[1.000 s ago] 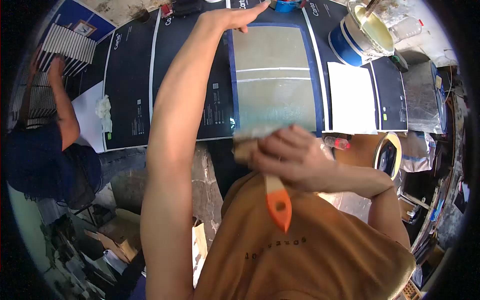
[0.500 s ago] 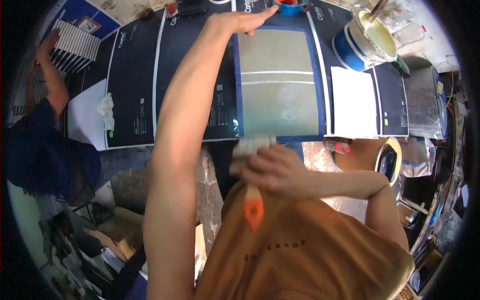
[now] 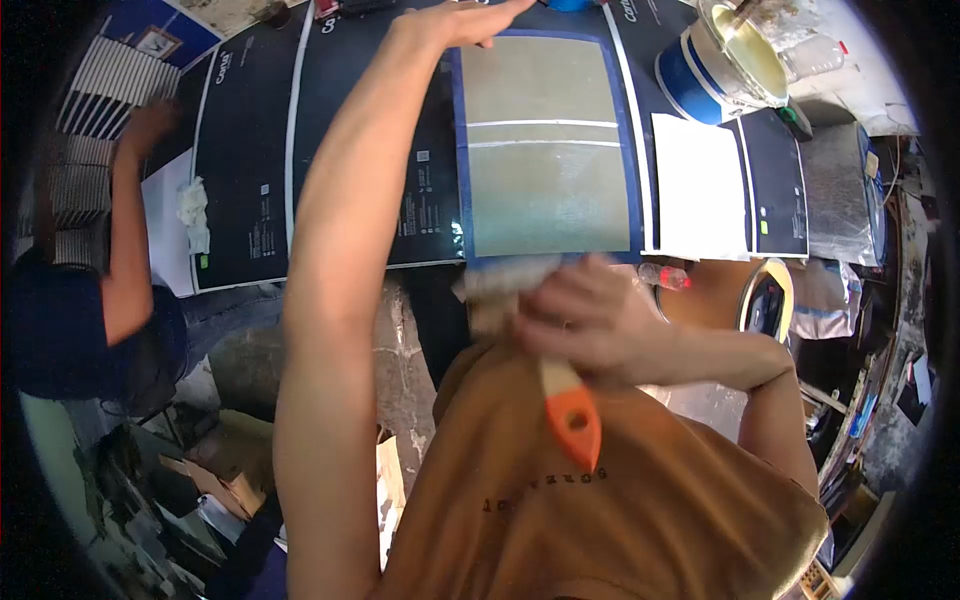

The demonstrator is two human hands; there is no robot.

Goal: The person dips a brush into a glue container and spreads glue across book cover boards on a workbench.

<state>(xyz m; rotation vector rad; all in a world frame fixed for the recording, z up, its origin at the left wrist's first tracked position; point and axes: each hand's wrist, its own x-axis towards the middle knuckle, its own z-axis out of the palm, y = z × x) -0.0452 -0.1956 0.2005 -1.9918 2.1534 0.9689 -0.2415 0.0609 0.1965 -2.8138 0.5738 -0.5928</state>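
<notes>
My right hand point(image 3: 590, 315) is closed around a wide paintbrush point(image 3: 572, 418) with a pale handle and an orange tip. Its light bristles, smeared by motion, are at the near edge of a blue-bordered screen point(image 3: 545, 205). The screen has a greenish-beige mesh and two white lines across it. My left arm reaches over the table, and my left hand point(image 3: 460, 22) lies flat with fingers stretched out by the screen's far left corner. Part of that hand is near the top edge of the view.
Black boards point(image 3: 350, 190) cover the table. At right are a white sheet point(image 3: 700, 190) and a blue-and-white bucket point(image 3: 715, 75) of pale liquid with a stick. A plastic bottle point(image 3: 665, 276) lies below. At left, a co-worker's arm point(image 3: 130, 230) is beside stacked slats point(image 3: 120, 85).
The paintbrush has swung, its orange tip moving right, while my right hand has shifted slightly right. The view has tilted a little. The co-worker's hand has moved right and down from the slats.
</notes>
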